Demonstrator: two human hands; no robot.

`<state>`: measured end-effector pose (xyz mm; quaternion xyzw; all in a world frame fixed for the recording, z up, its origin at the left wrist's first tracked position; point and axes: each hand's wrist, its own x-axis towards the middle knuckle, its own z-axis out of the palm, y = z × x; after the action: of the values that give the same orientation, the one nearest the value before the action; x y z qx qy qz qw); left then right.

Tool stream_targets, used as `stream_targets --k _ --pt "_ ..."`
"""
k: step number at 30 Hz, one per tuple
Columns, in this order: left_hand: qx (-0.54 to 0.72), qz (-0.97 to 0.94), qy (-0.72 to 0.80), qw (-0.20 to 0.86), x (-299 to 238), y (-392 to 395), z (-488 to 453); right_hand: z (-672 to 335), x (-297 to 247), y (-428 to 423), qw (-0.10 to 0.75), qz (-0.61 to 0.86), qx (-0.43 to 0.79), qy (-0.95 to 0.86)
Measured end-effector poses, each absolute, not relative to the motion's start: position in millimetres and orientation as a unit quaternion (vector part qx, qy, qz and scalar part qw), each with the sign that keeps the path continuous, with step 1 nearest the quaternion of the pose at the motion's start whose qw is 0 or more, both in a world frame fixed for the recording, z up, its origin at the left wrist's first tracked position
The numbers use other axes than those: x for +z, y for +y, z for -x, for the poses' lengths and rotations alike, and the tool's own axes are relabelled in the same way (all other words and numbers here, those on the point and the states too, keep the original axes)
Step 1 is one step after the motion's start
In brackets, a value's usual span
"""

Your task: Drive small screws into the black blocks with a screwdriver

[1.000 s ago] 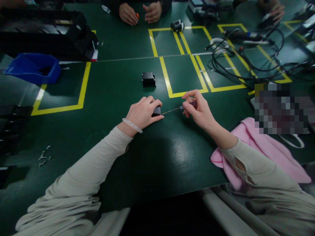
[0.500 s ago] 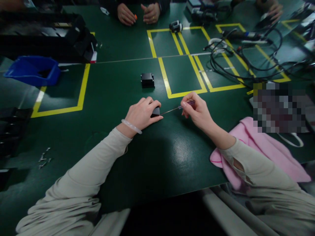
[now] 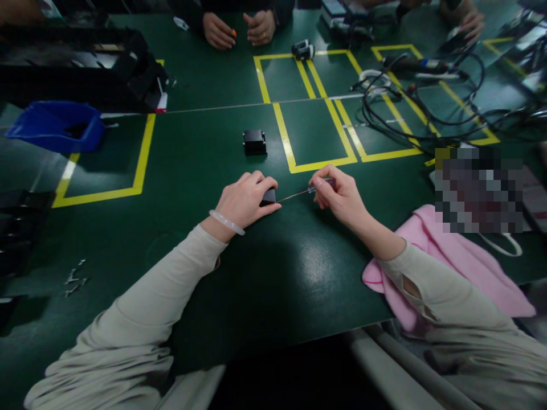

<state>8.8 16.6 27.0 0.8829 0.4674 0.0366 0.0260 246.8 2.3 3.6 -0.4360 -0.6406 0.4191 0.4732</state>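
On the green table, my left hand [image 3: 243, 199] is closed around a small black box-shaped part [image 3: 268, 197], covering most of it. My right hand [image 3: 337, 193] grips a screwdriver [image 3: 311, 189] by its clear, purplish handle. The thin shaft points left, and its tip meets the near right end of the black part by my left thumb. What the tip sits in is too small to make out. Just beyond my hands stands a second black block [image 3: 254, 142] with small shiny bits at its sides.
A blue bin [image 3: 60, 128] and black racks [image 3: 77, 68] are at left, with several small metal screws [image 3: 74, 277] nearer me. A pink cloth [image 3: 444, 267] lies by my right forearm. Cables [image 3: 423, 134] are coiled at far right. A co-worker's hands [image 3: 239, 29] rest across the table.
The view has shifted slightly. My right hand has turned a little around the screwdriver handle; my left hand keeps its hold on the black part.
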Motion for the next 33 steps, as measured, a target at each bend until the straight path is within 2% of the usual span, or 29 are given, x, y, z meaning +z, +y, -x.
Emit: stream_targets --k 33 --pt "0.042 -0.886 0.462 0.022 25.3 16.8 -8.0 -247.3 7.4 1.0 0.472 0.431 0.416 -0.647"
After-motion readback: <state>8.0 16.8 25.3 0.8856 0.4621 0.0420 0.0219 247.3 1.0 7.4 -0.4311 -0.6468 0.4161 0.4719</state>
